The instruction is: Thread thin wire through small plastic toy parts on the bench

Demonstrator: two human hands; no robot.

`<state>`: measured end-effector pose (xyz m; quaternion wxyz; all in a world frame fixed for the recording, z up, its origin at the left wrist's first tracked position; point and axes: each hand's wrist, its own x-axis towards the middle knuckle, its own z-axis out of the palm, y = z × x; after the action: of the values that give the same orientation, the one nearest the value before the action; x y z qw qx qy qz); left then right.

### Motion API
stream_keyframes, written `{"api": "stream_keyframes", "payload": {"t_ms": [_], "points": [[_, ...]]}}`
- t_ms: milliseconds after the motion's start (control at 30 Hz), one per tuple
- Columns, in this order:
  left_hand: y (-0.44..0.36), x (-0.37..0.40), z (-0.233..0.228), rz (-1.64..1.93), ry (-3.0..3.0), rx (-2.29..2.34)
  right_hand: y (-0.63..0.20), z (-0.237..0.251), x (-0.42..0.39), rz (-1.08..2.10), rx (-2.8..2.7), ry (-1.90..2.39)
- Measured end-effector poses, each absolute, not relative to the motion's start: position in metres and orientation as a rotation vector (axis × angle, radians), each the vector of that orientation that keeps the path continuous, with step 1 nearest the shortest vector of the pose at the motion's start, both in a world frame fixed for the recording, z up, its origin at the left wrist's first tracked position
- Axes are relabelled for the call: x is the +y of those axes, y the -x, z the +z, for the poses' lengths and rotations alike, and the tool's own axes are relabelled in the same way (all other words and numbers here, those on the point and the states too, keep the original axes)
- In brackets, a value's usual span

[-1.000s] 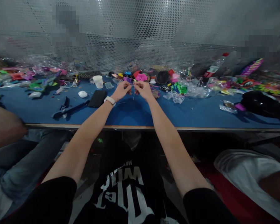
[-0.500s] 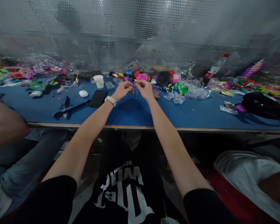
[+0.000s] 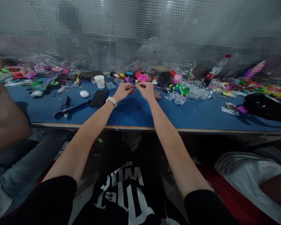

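Above the blue table point(image 3: 140, 115), my left hand point(image 3: 122, 92) and my right hand point(image 3: 145, 90) face each other with a small gap between their fingertips. The thumb and fingers of each are pinched closed. Whatever they pinch is too small to make out; faint thin strands seem to run near the fingertips. Just behind the hands lies a bright pink piece point(image 3: 143, 77), with a purple piece point(image 3: 129, 80) to its left. A black phone-like slab point(image 3: 98, 98) rests beside my left wrist, which wears a white band point(image 3: 111, 100).
Black-handled pliers point(image 3: 71, 108), a white mouse-shaped object point(image 3: 84, 93) and a white cup point(image 3: 99, 82) sit to the left. A red-capped bottle point(image 3: 216, 69), clear plastic bags point(image 3: 199, 90) and a shiny black object point(image 3: 265, 106) are at right. A co-worker's arm point(image 3: 8, 115) is at far left.
The thin line hanging below my fingertips no longer shows clearly. My hands stay almost in place, still pinching. At far left, the co-worker's forearm has risen over the table.
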<state>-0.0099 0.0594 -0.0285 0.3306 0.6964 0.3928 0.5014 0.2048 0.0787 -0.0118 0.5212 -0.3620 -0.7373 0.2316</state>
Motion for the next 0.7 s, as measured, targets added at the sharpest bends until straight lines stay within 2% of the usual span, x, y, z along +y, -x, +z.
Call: {"api": "stream_keyframes", "payload": {"t_ms": [167,700], "points": [[0.007,0.057,-0.026,1.304,-1.811,0.966,-0.203,-0.012,0.079,0.523,-1.726,0.877],[0.003,0.046,-0.018,1.286,-1.825,0.927,-0.199,-0.022,0.091,0.727,-1.691,0.783]]}}
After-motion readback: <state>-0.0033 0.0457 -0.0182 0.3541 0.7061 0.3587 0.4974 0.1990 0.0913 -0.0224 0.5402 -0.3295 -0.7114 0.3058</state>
